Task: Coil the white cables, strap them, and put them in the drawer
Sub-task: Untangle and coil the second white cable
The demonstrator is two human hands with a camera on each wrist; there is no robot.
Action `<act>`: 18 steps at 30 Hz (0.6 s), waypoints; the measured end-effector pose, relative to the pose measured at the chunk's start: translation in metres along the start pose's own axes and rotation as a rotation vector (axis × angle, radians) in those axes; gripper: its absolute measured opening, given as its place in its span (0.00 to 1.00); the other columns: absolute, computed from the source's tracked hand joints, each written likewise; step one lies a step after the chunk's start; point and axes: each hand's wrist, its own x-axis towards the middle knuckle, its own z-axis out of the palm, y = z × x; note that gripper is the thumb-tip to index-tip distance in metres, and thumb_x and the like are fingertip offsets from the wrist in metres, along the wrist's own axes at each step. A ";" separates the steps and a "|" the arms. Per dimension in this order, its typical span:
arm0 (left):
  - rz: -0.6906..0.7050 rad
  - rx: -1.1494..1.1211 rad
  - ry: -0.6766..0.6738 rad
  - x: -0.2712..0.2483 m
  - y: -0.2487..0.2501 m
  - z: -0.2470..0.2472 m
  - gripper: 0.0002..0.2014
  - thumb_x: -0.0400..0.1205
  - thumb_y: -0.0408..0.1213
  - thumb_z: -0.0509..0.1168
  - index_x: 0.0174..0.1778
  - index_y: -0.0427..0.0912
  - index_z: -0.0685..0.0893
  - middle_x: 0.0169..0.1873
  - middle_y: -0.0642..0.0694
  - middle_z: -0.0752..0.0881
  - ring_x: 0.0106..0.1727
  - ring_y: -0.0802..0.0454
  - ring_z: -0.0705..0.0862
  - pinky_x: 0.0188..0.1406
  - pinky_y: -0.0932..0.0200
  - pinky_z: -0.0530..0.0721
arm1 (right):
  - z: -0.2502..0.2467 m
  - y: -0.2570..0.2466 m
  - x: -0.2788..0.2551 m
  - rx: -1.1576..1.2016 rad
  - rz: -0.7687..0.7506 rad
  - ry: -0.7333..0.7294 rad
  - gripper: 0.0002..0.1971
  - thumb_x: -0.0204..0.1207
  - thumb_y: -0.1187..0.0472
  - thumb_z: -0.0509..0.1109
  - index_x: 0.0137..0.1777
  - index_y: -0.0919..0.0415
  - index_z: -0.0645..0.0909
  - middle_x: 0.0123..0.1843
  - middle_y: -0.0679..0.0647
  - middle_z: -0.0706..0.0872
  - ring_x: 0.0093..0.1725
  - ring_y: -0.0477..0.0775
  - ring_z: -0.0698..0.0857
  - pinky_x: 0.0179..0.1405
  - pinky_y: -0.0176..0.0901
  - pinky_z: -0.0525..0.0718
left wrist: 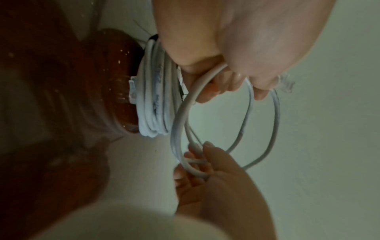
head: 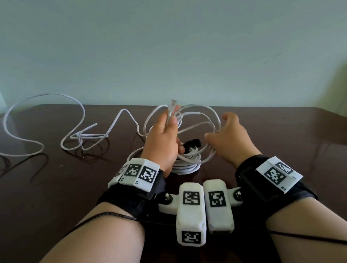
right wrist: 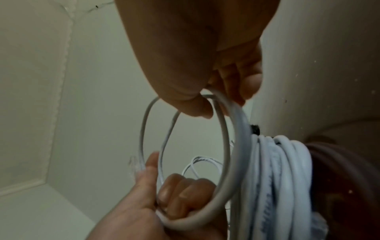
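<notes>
A white cable loop (head: 198,113) hangs between my hands above the dark brown table (head: 48,194). My left hand (head: 173,123) grips several turns of it, with the clear connector (head: 173,105) sticking up past the thumb. My right hand (head: 221,131) holds the far side of the loop, fingers hooked round the cable. In the left wrist view the left hand (left wrist: 236,84) clasps the loop (left wrist: 179,123), and the right hand (left wrist: 197,164) curls round its lower end. In the right wrist view the right hand (right wrist: 218,97) pinches the loop (right wrist: 226,146); the left hand (right wrist: 164,186) grips below.
A finished white coil (head: 189,166) with a black strap (head: 192,143) lies on the table under my hands; it also shows as the coil (left wrist: 154,105) and the coil (right wrist: 277,178). Loose white cable (head: 45,95) trails in bends across the table's left half. A pale wall stands behind.
</notes>
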 end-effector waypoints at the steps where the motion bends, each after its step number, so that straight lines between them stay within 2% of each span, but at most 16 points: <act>1: 0.015 0.084 -0.015 -0.001 0.000 0.000 0.13 0.88 0.44 0.52 0.55 0.67 0.79 0.17 0.58 0.70 0.17 0.61 0.69 0.33 0.52 0.78 | -0.001 -0.001 0.000 0.009 -0.031 0.028 0.31 0.75 0.63 0.68 0.77 0.61 0.61 0.53 0.54 0.81 0.36 0.44 0.80 0.28 0.33 0.75; 2: 0.024 0.147 -0.015 -0.002 0.001 0.000 0.12 0.88 0.44 0.51 0.56 0.66 0.78 0.18 0.58 0.71 0.16 0.61 0.71 0.34 0.52 0.80 | -0.001 0.000 0.001 0.039 -0.059 0.045 0.27 0.75 0.63 0.68 0.74 0.60 0.66 0.48 0.52 0.82 0.36 0.44 0.80 0.28 0.34 0.75; 4: 0.038 0.240 0.007 -0.002 0.004 0.000 0.12 0.88 0.45 0.51 0.59 0.60 0.78 0.24 0.55 0.72 0.16 0.61 0.74 0.35 0.54 0.82 | -0.002 -0.001 0.001 0.097 -0.116 0.050 0.14 0.75 0.64 0.68 0.60 0.57 0.76 0.36 0.48 0.80 0.31 0.44 0.79 0.30 0.37 0.76; 5: 0.044 0.264 0.016 -0.002 0.004 -0.001 0.11 0.88 0.45 0.50 0.59 0.56 0.77 0.25 0.53 0.72 0.16 0.61 0.75 0.35 0.54 0.82 | -0.003 -0.001 0.001 0.122 -0.138 0.044 0.10 0.75 0.65 0.68 0.55 0.56 0.79 0.33 0.48 0.80 0.29 0.44 0.78 0.29 0.36 0.76; 8: 0.071 0.277 0.036 0.000 0.002 -0.002 0.11 0.88 0.44 0.51 0.59 0.49 0.78 0.24 0.53 0.72 0.21 0.56 0.77 0.34 0.54 0.81 | -0.002 -0.001 0.000 0.252 -0.159 0.034 0.11 0.76 0.66 0.68 0.57 0.56 0.82 0.33 0.47 0.83 0.25 0.37 0.79 0.24 0.27 0.76; 10: 0.089 0.291 0.047 0.001 0.001 -0.001 0.13 0.88 0.43 0.52 0.64 0.48 0.78 0.24 0.55 0.74 0.24 0.53 0.78 0.33 0.56 0.79 | -0.002 -0.003 0.000 0.389 -0.132 0.005 0.09 0.76 0.69 0.66 0.52 0.58 0.83 0.30 0.48 0.83 0.24 0.39 0.78 0.24 0.30 0.76; 12: 0.100 0.322 0.061 0.002 0.002 -0.002 0.15 0.88 0.42 0.52 0.68 0.50 0.76 0.25 0.55 0.77 0.24 0.55 0.79 0.29 0.64 0.77 | -0.002 -0.007 -0.002 0.524 -0.106 -0.037 0.10 0.75 0.74 0.63 0.42 0.58 0.82 0.24 0.48 0.80 0.24 0.46 0.75 0.25 0.36 0.75; 13: 0.106 0.325 0.063 0.002 0.003 -0.002 0.16 0.88 0.42 0.52 0.71 0.52 0.75 0.29 0.53 0.80 0.24 0.56 0.79 0.27 0.67 0.76 | -0.001 -0.008 -0.002 0.549 -0.113 -0.060 0.12 0.74 0.74 0.62 0.39 0.58 0.80 0.21 0.47 0.78 0.23 0.47 0.73 0.25 0.37 0.74; 15: 0.127 0.320 0.053 0.002 0.004 -0.004 0.19 0.88 0.42 0.52 0.76 0.57 0.68 0.48 0.41 0.87 0.30 0.50 0.83 0.33 0.65 0.78 | 0.000 -0.010 -0.005 0.547 -0.148 -0.115 0.12 0.74 0.75 0.60 0.35 0.59 0.78 0.18 0.47 0.73 0.22 0.48 0.71 0.27 0.40 0.72; 16: 0.134 0.320 0.044 0.002 0.005 -0.005 0.21 0.88 0.41 0.52 0.78 0.59 0.65 0.58 0.37 0.84 0.38 0.44 0.86 0.39 0.61 0.80 | 0.000 -0.010 -0.006 0.541 -0.159 -0.148 0.12 0.74 0.74 0.61 0.35 0.59 0.78 0.17 0.48 0.72 0.21 0.49 0.70 0.29 0.42 0.72; 17: 0.139 0.320 0.031 0.001 0.007 -0.004 0.22 0.88 0.40 0.52 0.79 0.59 0.63 0.66 0.38 0.81 0.49 0.40 0.87 0.46 0.59 0.81 | 0.001 -0.010 -0.007 0.536 -0.166 -0.183 0.12 0.74 0.74 0.61 0.35 0.60 0.79 0.16 0.49 0.71 0.21 0.49 0.69 0.29 0.44 0.71; 18: 0.148 0.316 0.016 0.000 0.008 -0.004 0.24 0.88 0.38 0.53 0.80 0.58 0.61 0.71 0.45 0.78 0.59 0.38 0.85 0.54 0.55 0.82 | 0.001 -0.010 -0.008 0.524 -0.174 -0.216 0.12 0.74 0.74 0.62 0.34 0.59 0.80 0.15 0.49 0.70 0.20 0.50 0.68 0.29 0.45 0.71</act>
